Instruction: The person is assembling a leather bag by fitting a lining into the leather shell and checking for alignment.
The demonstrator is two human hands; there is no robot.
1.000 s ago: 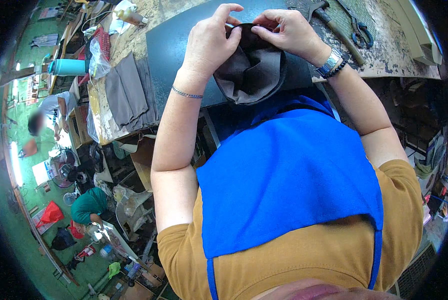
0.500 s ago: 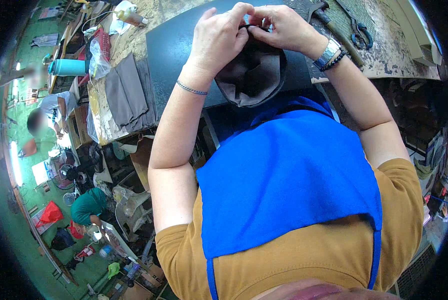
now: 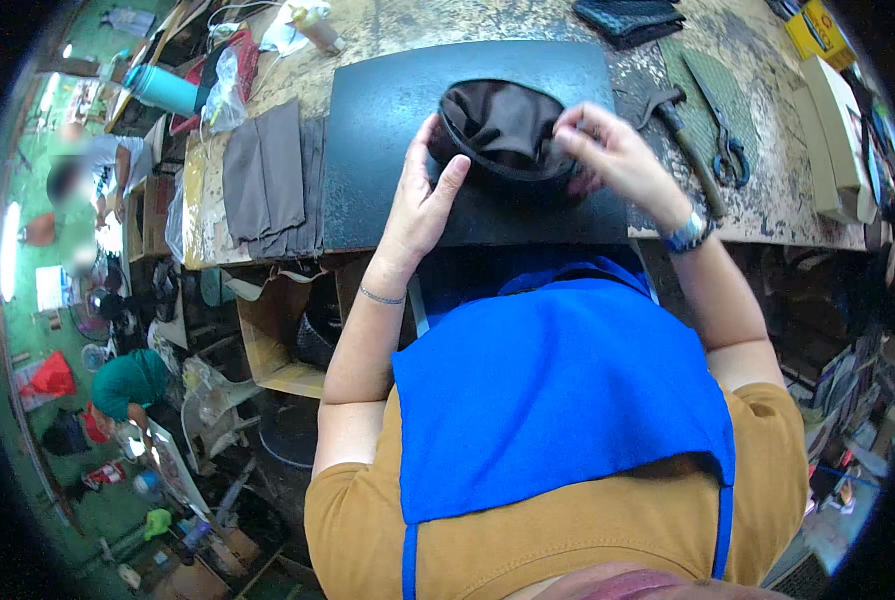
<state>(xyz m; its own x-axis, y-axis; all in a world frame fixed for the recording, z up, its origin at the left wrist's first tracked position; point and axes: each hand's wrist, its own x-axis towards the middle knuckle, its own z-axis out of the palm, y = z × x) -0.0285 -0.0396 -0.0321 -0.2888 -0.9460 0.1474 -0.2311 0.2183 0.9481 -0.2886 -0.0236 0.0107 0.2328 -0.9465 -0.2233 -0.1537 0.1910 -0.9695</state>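
A round black pouch-like piece [image 3: 503, 115] with a shiny dark lining lies on the dark board, its rim facing up and the lining crumpled inside. My left hand [image 3: 423, 205] cups its left side, the thumb by the near rim and the fingers along the outer wall. At the right rim, the bent fingers of my right hand [image 3: 613, 150] close on the edge. Those fingertips are slightly blurred, and part of the pouch's right side is behind them.
Under the work is a dark board [image 3: 378, 110] on a worn table. Folded grey-brown cloth pieces [image 3: 268, 180] lie left. To the right are a hammer [image 3: 688, 150], large scissors [image 3: 723, 120] and a pale box [image 3: 833, 140]. Other people are at far left.
The pouch has come down toward the middle of the board, its opening now facing up. My hands have parted from the far rim to its left and right sides.
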